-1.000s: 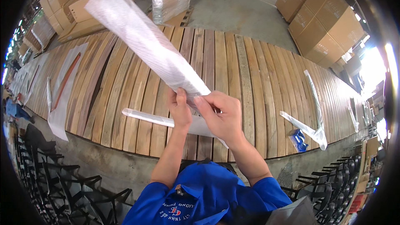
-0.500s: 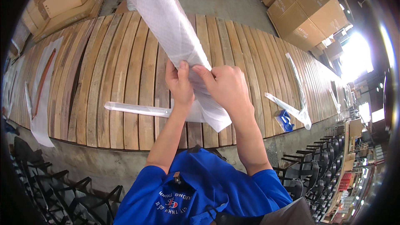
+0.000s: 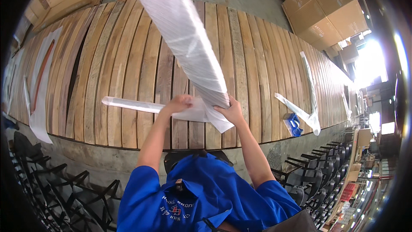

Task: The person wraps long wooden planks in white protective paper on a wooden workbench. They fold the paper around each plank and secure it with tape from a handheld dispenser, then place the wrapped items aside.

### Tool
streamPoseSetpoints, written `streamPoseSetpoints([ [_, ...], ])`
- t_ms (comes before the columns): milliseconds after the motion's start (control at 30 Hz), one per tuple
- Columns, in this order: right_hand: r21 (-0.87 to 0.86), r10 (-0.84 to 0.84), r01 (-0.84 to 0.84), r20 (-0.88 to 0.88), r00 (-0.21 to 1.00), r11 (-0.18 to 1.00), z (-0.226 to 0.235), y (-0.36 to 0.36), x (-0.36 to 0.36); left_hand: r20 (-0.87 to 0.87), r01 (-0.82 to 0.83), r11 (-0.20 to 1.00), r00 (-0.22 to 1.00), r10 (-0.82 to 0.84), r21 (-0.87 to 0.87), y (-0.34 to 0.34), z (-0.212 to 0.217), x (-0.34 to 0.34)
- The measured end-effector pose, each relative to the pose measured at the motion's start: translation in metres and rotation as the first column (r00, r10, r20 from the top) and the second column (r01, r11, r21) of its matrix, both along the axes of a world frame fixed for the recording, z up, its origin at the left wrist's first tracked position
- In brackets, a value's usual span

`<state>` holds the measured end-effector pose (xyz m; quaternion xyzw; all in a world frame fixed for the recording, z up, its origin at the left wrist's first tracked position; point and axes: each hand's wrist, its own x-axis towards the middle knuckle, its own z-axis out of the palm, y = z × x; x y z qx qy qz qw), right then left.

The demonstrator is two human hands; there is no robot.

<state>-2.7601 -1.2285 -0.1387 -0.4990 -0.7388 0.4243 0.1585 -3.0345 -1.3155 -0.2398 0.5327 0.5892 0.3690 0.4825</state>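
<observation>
From where I stand, the white bundle slants over the worktop, its long axis running away from the hands, forward and leftward, out past the top of view. The right hand is the nearer one, thumb and fingers closed round its near end. The left hand sits just left of that end, fingers loosely curled; whether they pinch anything, I can't tell. A narrow wrapped strip reaches out leftward from beneath that left hand.
</observation>
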Motion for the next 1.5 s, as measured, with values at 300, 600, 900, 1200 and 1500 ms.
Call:
streamPoseSetpoints([
  [300,0.103,-0.059,0.059,0.001,0.998,0.993,-0.098,0.07,0.004,-0.067,-0.412,0.909,0.91,0.409,-0.056,0.002,-0.049,0.086],
  [600,-0.259,-0.268,0.243,-0.065,0.961,0.935,-0.157,0.135,0.017,-0.416,-0.551,0.83,0.777,0.472,-0.089,0.055,-0.037,0.118],
  [900,-0.324,-0.264,0.315,0.192,0.945,0.892,-0.178,0.117,0.048,-0.341,-0.408,0.818,0.898,0.279,-0.405,0.069,-0.079,0.113],
  [1200,-0.172,0.154,-0.062,0.599,0.785,0.983,-0.129,0.109,0.053,-0.013,-0.105,0.83,0.993,0.118,-0.548,0.056,-0.083,0.081],
  [1500,0.203,0.486,-0.645,0.505,0.714,0.737,-0.19,-0.036,0.049,0.219,-0.135,0.76,0.913,0.345,-0.635,0.044,-0.105,0.082],
])
